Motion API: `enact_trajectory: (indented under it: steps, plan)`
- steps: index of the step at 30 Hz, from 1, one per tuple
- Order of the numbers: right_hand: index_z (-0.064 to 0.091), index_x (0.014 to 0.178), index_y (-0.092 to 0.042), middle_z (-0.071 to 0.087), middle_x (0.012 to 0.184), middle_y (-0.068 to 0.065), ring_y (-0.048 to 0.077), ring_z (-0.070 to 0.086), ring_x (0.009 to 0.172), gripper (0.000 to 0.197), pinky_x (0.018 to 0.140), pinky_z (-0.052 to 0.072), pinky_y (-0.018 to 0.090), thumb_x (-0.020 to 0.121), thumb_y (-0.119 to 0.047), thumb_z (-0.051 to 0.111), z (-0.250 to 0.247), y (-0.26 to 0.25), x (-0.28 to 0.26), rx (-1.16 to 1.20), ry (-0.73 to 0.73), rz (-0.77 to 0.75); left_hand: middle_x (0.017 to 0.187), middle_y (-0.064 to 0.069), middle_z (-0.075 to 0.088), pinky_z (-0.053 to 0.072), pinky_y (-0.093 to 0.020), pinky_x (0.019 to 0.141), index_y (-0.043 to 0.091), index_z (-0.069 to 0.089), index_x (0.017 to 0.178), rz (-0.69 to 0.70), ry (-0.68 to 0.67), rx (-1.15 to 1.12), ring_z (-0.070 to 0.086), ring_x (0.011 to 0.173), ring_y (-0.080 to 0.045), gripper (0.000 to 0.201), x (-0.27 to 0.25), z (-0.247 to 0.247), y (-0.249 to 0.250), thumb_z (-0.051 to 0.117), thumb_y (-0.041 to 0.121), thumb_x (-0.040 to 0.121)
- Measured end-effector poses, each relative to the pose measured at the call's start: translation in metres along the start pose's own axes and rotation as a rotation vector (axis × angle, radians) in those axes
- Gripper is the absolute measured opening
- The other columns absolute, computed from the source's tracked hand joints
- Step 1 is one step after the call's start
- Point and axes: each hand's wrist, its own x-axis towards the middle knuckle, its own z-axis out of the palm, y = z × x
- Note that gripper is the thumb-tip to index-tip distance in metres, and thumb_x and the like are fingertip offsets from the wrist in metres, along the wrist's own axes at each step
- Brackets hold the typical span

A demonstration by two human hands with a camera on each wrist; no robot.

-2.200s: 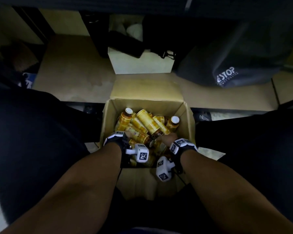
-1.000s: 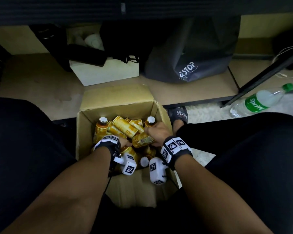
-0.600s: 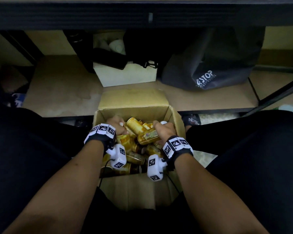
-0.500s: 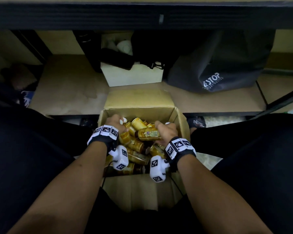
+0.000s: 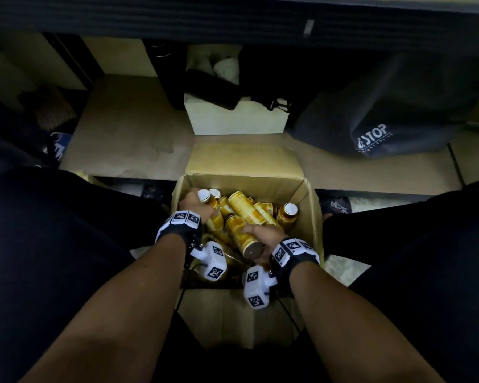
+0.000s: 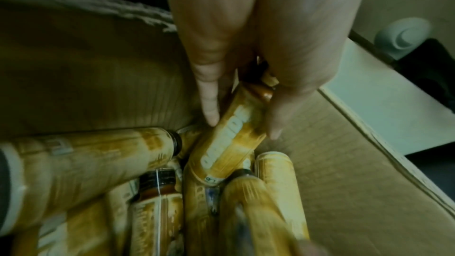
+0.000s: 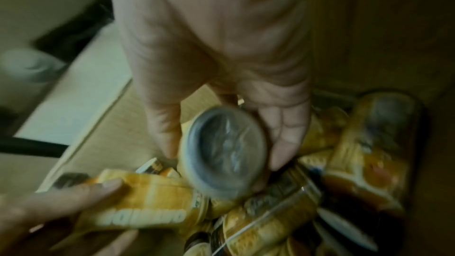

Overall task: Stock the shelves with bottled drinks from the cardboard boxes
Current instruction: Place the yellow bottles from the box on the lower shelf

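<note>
Both hands are inside the cardboard box (image 5: 310, 205) on the floor. The left hand (image 5: 197, 204) wraps one yellow bottle (image 6: 231, 133) near its neck, the right hand (image 5: 263, 236) holds another bottle (image 5: 242, 236) by its body. The loose pile of bottles (image 5: 257, 211) may shift and roll when these are lifted — a neck grip could slip

bottles (image 5: 248, 210) in box (image 5: 307, 194), before shelf (image 5: 133, 134)
</note>
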Motion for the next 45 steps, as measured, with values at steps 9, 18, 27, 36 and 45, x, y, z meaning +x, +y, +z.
enact_trajectory:
  steps: [9,18,27,36,45]
  plan:
    - [0.056,0.124,-0.022,0.066,0.120,0.005,0.033,0.065,0.104,0.114,0.094,0.050,0.049,0.022,-0.064,0.087,0.023,0.011,0.096,-0.028,-0.074,0.038,0.122,-0.004,0.062,0.042,-0.039,0.102,0.019,0.053,0.123,0.004,-0.075,-0.059,0.056,0.116,-0.028,0.062,0.019,0.017,0.006,0.081,0.031,0.069]
    - [0.063,0.122,-0.011,0.065,0.125,0.013,0.032,0.063,0.111,0.051,0.098,0.051,0.048,0.077,-0.033,0.068,0.015,0.006,0.062,-0.008,-0.090,-0.118,0.124,-0.012,0.059,0.043,-0.036,0.093,0.010,0.042,0.123,0.026,-0.001,-0.090,0.057,0.114,-0.033,0.054,0.013,0.023,0.006,0.072,0.029,0.082]
    - [0.054,0.132,-0.011,0.063,0.126,0.019,0.038,0.060,0.116,0.061,0.100,0.045,0.058,0.073,-0.002,0.065,0.001,-0.052,-0.026,0.403,-0.313,-0.519,0.122,-0.002,0.061,0.041,-0.038,0.101,0.019,0.050,0.128,0.233,-0.004,-0.479,0.056,0.113,-0.023,0.038,-0.014,-0.007,0.021,0.056,0.029,0.092]
    - [0.053,0.132,-0.011,0.066,0.122,0.012,0.027,0.062,0.116,0.062,0.100,0.049,0.051,0.075,0.001,0.073,-0.023,-0.097,-0.142,0.244,-0.206,-0.984,0.111,-0.001,0.068,0.052,-0.022,0.088,0.011,0.057,0.125,0.713,0.087,-0.653,0.064,0.103,-0.011,0.034,-0.091,-0.087,0.090,0.061,0.019,0.091]
    - [0.052,0.133,-0.010,0.063,0.127,0.009,0.023,0.058,0.122,0.067,0.103,0.046,0.051,0.072,-0.012,0.080,-0.046,-0.160,-0.284,0.107,-0.131,-1.514,0.120,-0.001,0.064,0.047,-0.039,0.101,0.022,0.054,0.118,1.191,0.201,-0.722,0.059,0.114,-0.011,0.029,-0.195,-0.194,0.166,0.059,0.027,0.089]
